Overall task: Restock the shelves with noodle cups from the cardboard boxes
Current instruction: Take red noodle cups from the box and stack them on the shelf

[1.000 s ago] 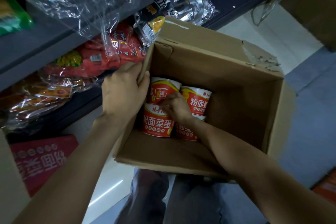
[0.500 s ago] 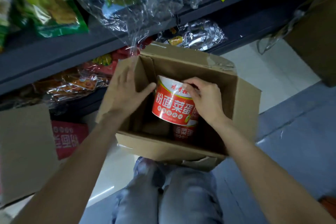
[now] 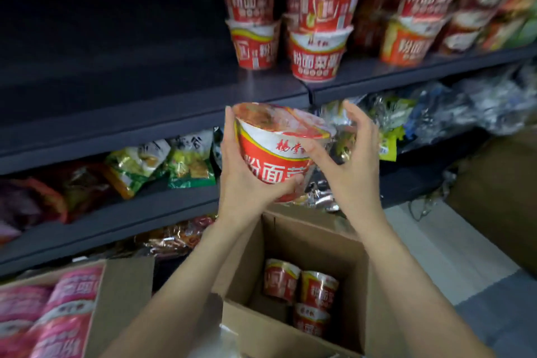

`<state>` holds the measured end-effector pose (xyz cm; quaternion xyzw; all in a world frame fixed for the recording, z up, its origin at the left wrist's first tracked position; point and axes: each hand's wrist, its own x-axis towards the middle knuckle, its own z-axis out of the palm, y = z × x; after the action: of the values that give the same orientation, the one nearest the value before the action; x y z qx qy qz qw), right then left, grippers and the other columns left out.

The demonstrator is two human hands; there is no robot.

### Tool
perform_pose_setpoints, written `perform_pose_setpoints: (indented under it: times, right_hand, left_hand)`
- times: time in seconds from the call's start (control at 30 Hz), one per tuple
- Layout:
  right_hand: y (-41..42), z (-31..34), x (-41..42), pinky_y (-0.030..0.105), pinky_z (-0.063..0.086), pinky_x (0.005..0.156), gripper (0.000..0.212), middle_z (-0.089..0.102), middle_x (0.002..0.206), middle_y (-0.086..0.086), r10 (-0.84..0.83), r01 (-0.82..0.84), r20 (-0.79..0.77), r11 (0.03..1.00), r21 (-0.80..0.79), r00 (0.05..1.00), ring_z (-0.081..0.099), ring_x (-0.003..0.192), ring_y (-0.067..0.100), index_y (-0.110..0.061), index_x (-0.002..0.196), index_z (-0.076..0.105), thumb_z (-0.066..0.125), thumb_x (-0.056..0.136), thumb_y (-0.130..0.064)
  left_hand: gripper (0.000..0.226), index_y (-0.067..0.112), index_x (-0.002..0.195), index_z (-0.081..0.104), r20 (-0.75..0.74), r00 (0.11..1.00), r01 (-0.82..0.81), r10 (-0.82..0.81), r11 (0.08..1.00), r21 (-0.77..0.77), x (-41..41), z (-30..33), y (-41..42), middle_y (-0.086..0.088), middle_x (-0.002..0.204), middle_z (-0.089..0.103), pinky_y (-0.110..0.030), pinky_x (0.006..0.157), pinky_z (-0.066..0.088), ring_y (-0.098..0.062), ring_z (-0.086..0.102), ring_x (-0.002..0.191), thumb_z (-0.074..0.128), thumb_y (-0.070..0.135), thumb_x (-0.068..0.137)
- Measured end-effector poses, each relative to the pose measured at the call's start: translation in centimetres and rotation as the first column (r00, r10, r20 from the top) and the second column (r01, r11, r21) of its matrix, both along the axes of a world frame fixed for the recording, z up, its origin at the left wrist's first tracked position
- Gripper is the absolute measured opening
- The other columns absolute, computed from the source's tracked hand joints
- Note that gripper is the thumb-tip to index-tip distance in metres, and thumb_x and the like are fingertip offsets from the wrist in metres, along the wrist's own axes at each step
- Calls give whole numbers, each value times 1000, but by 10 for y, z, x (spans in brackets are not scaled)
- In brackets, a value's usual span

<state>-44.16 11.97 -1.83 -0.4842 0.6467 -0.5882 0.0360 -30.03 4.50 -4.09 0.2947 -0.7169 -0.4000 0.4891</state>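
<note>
Two hands meet around one red noodle cup [image 3: 276,151], which we hold tilted in front of the shelf edge, above the open cardboard box [image 3: 293,325]. Our left hand [image 3: 244,183] cradles the cup's left side and base, fingers curled under it. Our right hand [image 3: 345,166] pinches the rim on the right with the thumb, the other fingers spread loosely above. Three more cups [image 3: 305,296] remain in the box below our wrists. On the upper shelf [image 3: 174,102], stacked matching cups [image 3: 316,58] stand to the right. Snack bags [image 3: 162,163] fill the shelf beneath, and a second box [image 3: 58,311] sits at lower left.
</note>
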Motion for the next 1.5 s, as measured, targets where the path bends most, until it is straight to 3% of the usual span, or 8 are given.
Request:
perform_pose_setpoints:
  times: [0.13, 0.37, 0.53, 0.73, 0.83, 1.0, 1.17, 1.5]
  right_hand:
    - [-37, 32, 2, 8, 43, 83, 62, 53, 118, -19, 188, -188, 296, 982, -29, 936, 53, 100, -18, -17, 138, 36, 54, 88, -48]
    - [-171, 34, -38, 36, 35, 110, 63, 41, 146, -3, 206, -217, 197, 975, 41, 959, 40, 132, 13, -22, 149, 24, 51, 95, -38]
    - [-220, 16, -71, 41, 28, 115, 73, 34, 151, 2, 194, -208, 88, 953, 220, 977, 32, 138, 17, -15, 151, 18, 55, 92, -39]
    - [-157, -39, -60, 28, 33, 106, 38, 50, 137, 2, 50, -26, -134, 985, 171, 990, 40, 130, 18, -15, 136, 47, 49, 98, -20]
    - [-90, -109, -40, 21, 44, 90, 26, 65, 113, -4, 115, -104, -47, 976, 191, 992, 58, 107, 9, -16, 121, 60, 51, 97, -12]
    - [-7, -229, -21, 8, 44, 78, 20, 71, 93, -7, 278, -315, 151, 784, 535, 949, 63, 89, -5, -16, 107, 67, 56, 93, -8]
    - [14, -326, -19, 20, 47, 83, 21, 70, 106, -1, 279, -231, 74, 590, 774, 957, 65, 98, 14, -16, 109, 68, 56, 93, -11]
    - [1, -431, -7, 44, 35, 106, 59, 27, 152, 17, 149, -153, 110, 316, 937, 983, 32, 135, 38, -11, 147, 28, 52, 95, -24]
  left_hand:
    - [137, 38, 146, -15, -23, 986, -165, 163, 975, -150, -26, 43, -33, 13, 149, 8, -48, 113, 28, -13, 18, 142, 87, 51, 55]
    - [123, 25, 146, -23, 161, 987, -35, 19, 995, 97, -59, 44, -156, -2, 156, 17, -47, 115, 21, -20, 25, 141, 72, 51, 72]
    - [86, 17, 151, 3, 428, 877, -225, 217, 974, -32, -73, 47, -199, -7, 146, 38, -37, 101, 40, -25, 44, 128, 60, 36, 90]
    - [24, 20, 114, 51, 24, 913, -399, 407, 905, -150, -56, 5, -142, 9, 105, 60, -25, 81, 48, -4, 57, 95, 57, 22, 91]
    - [8, 18, 98, 57, 192, 938, -261, 288, 953, -152, -16, -78, -97, 14, 83, 60, -22, 67, 45, 0, 55, 73, 57, 21, 90]
    - [23, 14, 98, 68, 601, 796, -71, 66, 997, -15, 37, -200, -68, -2, 99, 67, -23, 85, 42, -24, 62, 95, 62, 30, 83]
    - [70, 13, 128, 51, 944, 277, -142, -178, 964, 223, 39, -271, -69, -11, 125, 55, -38, 93, 43, -33, 52, 114, 53, 65, 80]
    - [17, 7, 73, 56, 893, 450, 153, -6, 986, -71, -19, -243, -17, -14, 81, 63, -32, 60, 34, -37, 61, 74, 62, 18, 85]
